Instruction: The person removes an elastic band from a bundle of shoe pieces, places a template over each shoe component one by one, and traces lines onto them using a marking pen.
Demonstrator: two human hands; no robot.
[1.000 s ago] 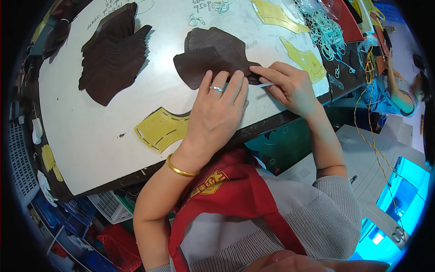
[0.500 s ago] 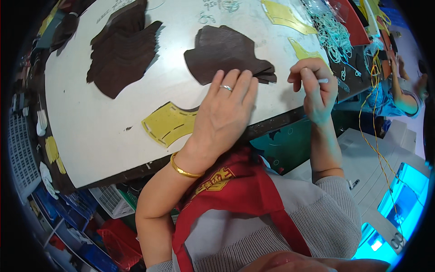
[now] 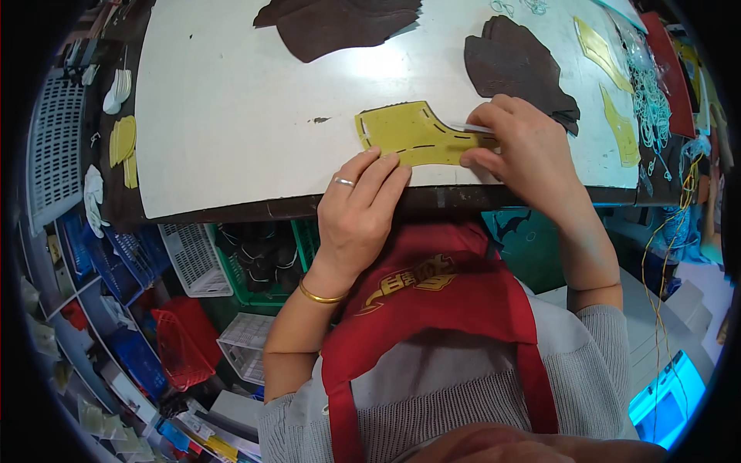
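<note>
While I observe from my remote station, I record one flat yellow template (image 3: 401, 130) lying near the near edge of the white surface (image 3: 247, 131), right of its middle. It is smooth, broad at the left, narrowing through a concave curve, with dark dashed slots along its outline. The left hand (image 3: 356, 212) has its fingers slightly spread, fingertips at the template's near edge. The right hand (image 3: 529, 147) curls its fingers about one slim pale rod (image 3: 465, 127), whose tip lies at the concave edge; I cannot tell whether the thumb pinches it too. This hand covers the template's narrow right end.

Obstructions noted: a brown stack (image 3: 513, 65) of leather-like pieces sits just beyond the right hand, its near part overlapped in view. A second brown stack (image 3: 340, 31) lies at the far edge. I count two stacks; the layers appear numerous, though the view is too poor to number them. Toward the right edge lie two further yellow patterns (image 3: 620, 127), curved and thin. Tangled pale cords (image 3: 644, 100) gather past that edge. Below the near edge I find one green crate (image 3: 305, 239), perforated, and one red basket (image 3: 185, 347).
</note>
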